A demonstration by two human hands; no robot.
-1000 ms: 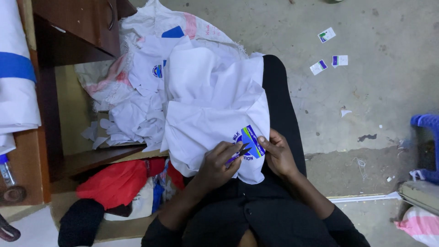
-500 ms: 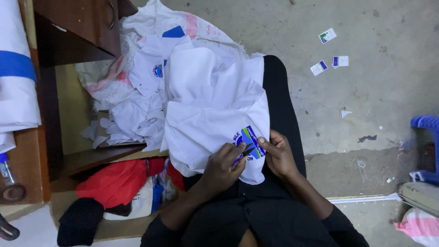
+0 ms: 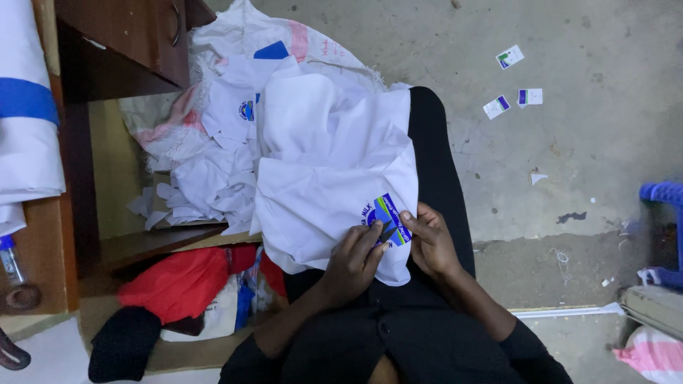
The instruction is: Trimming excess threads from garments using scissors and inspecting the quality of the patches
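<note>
A white garment (image 3: 327, 178) lies over my lap, with a round blue and green patch (image 3: 386, 213) near its lower edge. My left hand (image 3: 354, 257) rests on the cloth just below the patch, its fingers pinched on a small dark tool (image 3: 388, 232) whose tip touches the patch. My right hand (image 3: 430, 245) pinches the garment at the patch's right edge. Both forearms are in black sleeves.
More white cloth pieces (image 3: 213, 171) and a white sack (image 3: 299, 43) are heaped beside a wooden desk (image 3: 128, 43). Red cloth (image 3: 178, 281) lies lower left. Small printed labels (image 3: 509, 57) dot the concrete floor. A blue plastic stool (image 3: 665, 195) stands at right.
My hands have stayed at the patch; the left fingers shifted slightly with the small tool. The garment has not moved.
</note>
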